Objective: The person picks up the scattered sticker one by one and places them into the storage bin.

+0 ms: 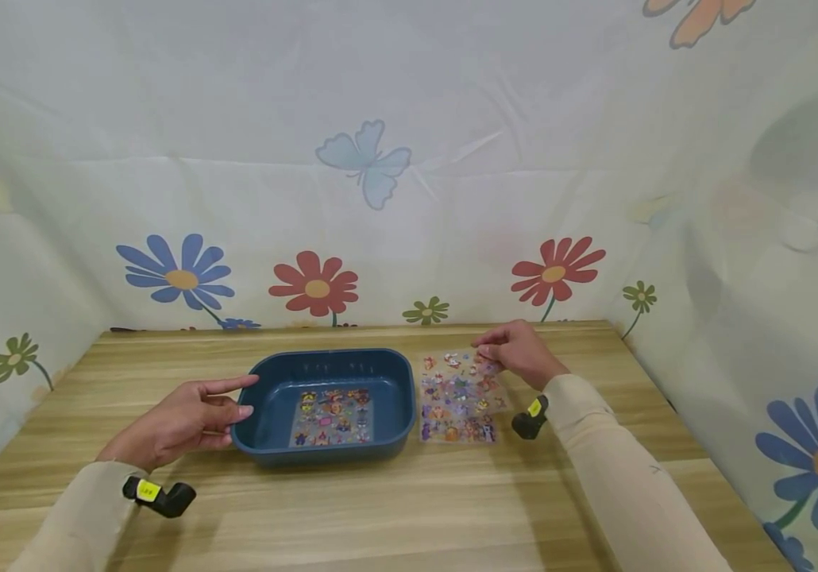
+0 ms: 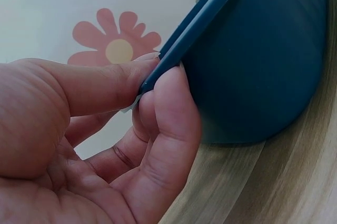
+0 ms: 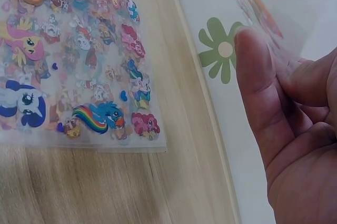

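Note:
My left hand (image 1: 183,419) pinches the left rim of a dark blue plastic basin (image 1: 323,455). In the left wrist view the thumb and fingers close over that rim (image 2: 184,39). A clear sticker sheet (image 1: 335,417) with colourful cartoon figures lies flat inside the basin. To the basin's right, my right hand (image 1: 523,355) pinches another clear sticker sheet (image 1: 464,385) by its upper right edge, raised off the pile. Beneath it lies a stack of sticker sheets (image 3: 84,71) printed with cartoon ponies. The held sheet looks blurred in the right wrist view.
The wood-grain table (image 1: 380,516) extends around the basin and the stack. A white cloth backdrop (image 1: 452,238) with printed flowers and a butterfly rises behind and at both sides. Black wrist mounts (image 1: 160,497) with yellow labels sit on both sleeves.

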Motion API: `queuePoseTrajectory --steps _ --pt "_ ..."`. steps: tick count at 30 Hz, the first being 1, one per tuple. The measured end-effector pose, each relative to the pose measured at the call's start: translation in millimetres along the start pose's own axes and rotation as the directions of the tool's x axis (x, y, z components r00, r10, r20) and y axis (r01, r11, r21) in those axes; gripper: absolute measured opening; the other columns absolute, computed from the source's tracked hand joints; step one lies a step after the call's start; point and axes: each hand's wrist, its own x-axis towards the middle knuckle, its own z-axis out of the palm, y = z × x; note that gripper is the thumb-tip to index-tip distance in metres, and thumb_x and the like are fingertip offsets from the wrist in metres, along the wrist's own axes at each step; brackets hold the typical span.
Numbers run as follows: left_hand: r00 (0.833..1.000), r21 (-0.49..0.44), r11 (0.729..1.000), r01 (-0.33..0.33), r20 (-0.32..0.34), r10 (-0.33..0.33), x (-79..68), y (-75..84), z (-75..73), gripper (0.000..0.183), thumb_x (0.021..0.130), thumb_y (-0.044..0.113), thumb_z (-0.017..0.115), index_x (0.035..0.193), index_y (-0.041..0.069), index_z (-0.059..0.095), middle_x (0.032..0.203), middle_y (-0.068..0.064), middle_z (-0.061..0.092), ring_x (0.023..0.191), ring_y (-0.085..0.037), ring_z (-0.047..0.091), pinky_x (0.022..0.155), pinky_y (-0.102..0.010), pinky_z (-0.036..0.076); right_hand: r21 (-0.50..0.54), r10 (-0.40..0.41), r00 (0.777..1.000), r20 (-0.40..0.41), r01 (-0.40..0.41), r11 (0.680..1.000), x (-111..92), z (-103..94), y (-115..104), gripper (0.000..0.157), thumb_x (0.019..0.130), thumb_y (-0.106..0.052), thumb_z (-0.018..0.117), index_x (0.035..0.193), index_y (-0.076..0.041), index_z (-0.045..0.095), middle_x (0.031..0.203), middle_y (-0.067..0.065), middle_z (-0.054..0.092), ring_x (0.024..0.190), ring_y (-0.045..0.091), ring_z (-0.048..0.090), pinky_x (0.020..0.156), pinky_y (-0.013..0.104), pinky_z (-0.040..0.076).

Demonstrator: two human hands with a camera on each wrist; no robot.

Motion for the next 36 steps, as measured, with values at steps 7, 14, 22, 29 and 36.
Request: queuePoseTrajectory --steps 7,14,22,29,36 --pt "1.0 -0.007 1.0 -0.007 0.011 0.007 -0.3 -0.1 0.0 0.082 0.088 0.024 0.075 0.156 0.017 0.03 0.091 -0.002 0.064 0.069 -0.014 0.06 0.069 -0.028 0.06 0.034 0.001 1.0 0.017 -0.002 0.999 2.3 0.2 -1.9 0.022 0.097 -0.008 0.061 0.114 -0.001 0.072 0.105 0.016 0.072 0.077 0.015 0.067 0.067 0.029 0.06" --pt "1.0 -0.002 1.0 -0.005 0.001 0.005 0.1 0.3 -0.7 0.08 0.088 0.025 0.075 0.155 0.018 0.032 0.091 -0.003 0.064 0.069 -0.015 0.06 0.069 -0.028 0.06 0.048 0.01 1.0 0.023 -0.011 0.999 2.5 1.1 -7.0 0.023 0.097 -0.008 0.06 0.116 0.001 0.07 0.104 0.016 0.073 0.077 0.013 0.068 0.067 0.028 0.06" --pt "1.0 0.004 1.0 -0.004 0.004 0.004 -0.8 1.5 0.0 0.081 0.087 0.025 0.075 0.155 0.018 0.031 0.091 -0.004 0.063 0.069 -0.016 0.06 0.07 -0.028 0.059 0.078 0.0 0.999 0.039 -0.003 0.997 1.9 2.4 -13.7 0.026 0.098 -0.006 0.057 0.119 0.006 0.067 0.101 0.016 0.074 0.077 0.011 0.07 0.067 0.028 0.06" --pt "1.0 -0.003 1.0 -0.004 0.005 0.004 -1.7 1.4 -0.2 0.081 0.088 0.025 0.075 0.155 0.017 0.031 0.094 -0.005 0.064 0.069 -0.015 0.06 0.07 -0.028 0.06 0.076 -0.015 0.999 0.042 0.012 0.997 3.5 3.1 -15.0 0.025 0.099 -0.006 0.056 0.118 0.004 0.068 0.099 0.015 0.075 0.075 0.012 0.07 0.066 0.028 0.06" --pt "1.0 0.0 1.0 -0.003 0.002 0.003 -1.6 0.8 0.4 0.081 0.088 0.026 0.075 0.155 0.017 0.031 0.095 -0.006 0.064 0.069 -0.014 0.06 0.07 -0.028 0.06 0.097 -0.005 0.999 0.047 0.0 0.995 3.5 5.1 -18.2 0.025 0.099 -0.005 0.055 0.119 0.004 0.068 0.1 0.015 0.074 0.076 0.012 0.07 0.067 0.027 0.06"
